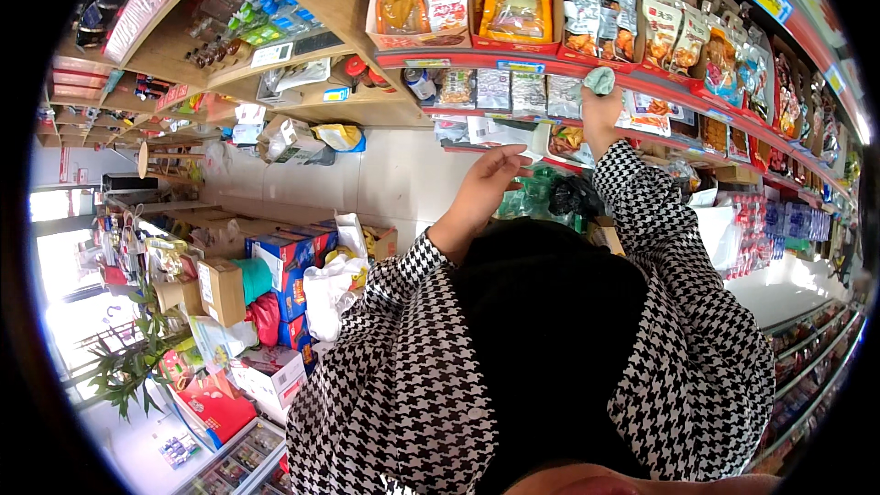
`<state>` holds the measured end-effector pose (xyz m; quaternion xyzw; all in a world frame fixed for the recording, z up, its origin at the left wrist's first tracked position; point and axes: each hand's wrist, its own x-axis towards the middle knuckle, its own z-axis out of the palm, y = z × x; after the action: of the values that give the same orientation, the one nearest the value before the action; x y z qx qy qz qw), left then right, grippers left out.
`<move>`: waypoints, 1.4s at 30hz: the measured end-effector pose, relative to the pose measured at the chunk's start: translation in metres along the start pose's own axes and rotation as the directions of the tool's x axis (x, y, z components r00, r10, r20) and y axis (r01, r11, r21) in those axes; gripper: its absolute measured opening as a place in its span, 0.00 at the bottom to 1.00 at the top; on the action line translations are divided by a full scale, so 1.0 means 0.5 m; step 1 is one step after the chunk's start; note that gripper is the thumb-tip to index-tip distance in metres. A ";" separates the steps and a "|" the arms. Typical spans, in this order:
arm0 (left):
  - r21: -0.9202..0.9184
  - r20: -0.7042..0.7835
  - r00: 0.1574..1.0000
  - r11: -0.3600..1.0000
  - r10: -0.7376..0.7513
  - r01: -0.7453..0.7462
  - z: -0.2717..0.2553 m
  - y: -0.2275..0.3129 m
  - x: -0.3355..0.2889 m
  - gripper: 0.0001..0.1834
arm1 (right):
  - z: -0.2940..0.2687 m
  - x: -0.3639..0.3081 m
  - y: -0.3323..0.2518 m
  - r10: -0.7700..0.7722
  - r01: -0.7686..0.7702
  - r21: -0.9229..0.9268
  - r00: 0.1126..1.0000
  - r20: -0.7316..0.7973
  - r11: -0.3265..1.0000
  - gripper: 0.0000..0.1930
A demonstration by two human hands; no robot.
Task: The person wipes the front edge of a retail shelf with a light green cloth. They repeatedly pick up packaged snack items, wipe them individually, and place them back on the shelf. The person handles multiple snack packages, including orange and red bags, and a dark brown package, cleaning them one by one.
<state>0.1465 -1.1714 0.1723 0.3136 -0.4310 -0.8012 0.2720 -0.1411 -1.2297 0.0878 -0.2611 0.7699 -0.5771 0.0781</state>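
My right hand (602, 115) reaches up to the red shelf edge (642, 82) and is closed on a crumpled pale green cloth (599, 82), which touches the edge. Around it are silver and clear food packets (528, 92) on the shelf just below and foil snack packs (600, 5) in boxes on the shelf above. Lower and further left, my left hand (481, 191) hangs in front of the bottom shelves, its fingers loosely stretched and nothing plainly held. Close to its fingertips are a pale flat pack (500, 132) and green bottles (532, 194).
A black plastic bag (574, 193) lies beside the bottles, close to my body. Wooden shelving (390, 108) adjoins the red-edged shelves on the left. Stacked blue boxes (286, 266), a cardboard carton (221, 291) and a leafy plant (128, 367) stand at the lower left.
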 end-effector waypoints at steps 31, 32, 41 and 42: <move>-0.046 -0.270 0.963 0.998 0.017 -0.030 -0.306 0.066 -0.131 0.18 | 0.421 -0.347 -0.232 -0.024 0.017 0.020 0.900 0.434 1.000 0.20; -0.055 -0.287 0.958 0.998 0.018 -0.036 -0.314 0.062 -0.139 0.18 | 0.411 -0.366 -0.274 0.080 -0.098 0.008 0.856 0.512 0.995 0.19; -0.081 -0.331 0.944 0.996 -0.004 -0.024 -0.326 0.058 -0.165 0.17 | 0.498 -0.393 -0.299 -0.037 -0.078 0.126 0.693 0.720 0.989 0.20; -0.075 -0.324 0.946 0.997 -0.004 -0.021 -0.322 0.061 -0.164 0.17 | 0.504 -0.388 -0.295 -0.048 -0.126 0.162 0.626 0.779 0.979 0.20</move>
<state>0.3238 -1.2120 0.1509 0.4281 -0.3505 -0.7538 0.3545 0.1763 -1.3770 0.1085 -0.4588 0.6036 -0.4800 0.4413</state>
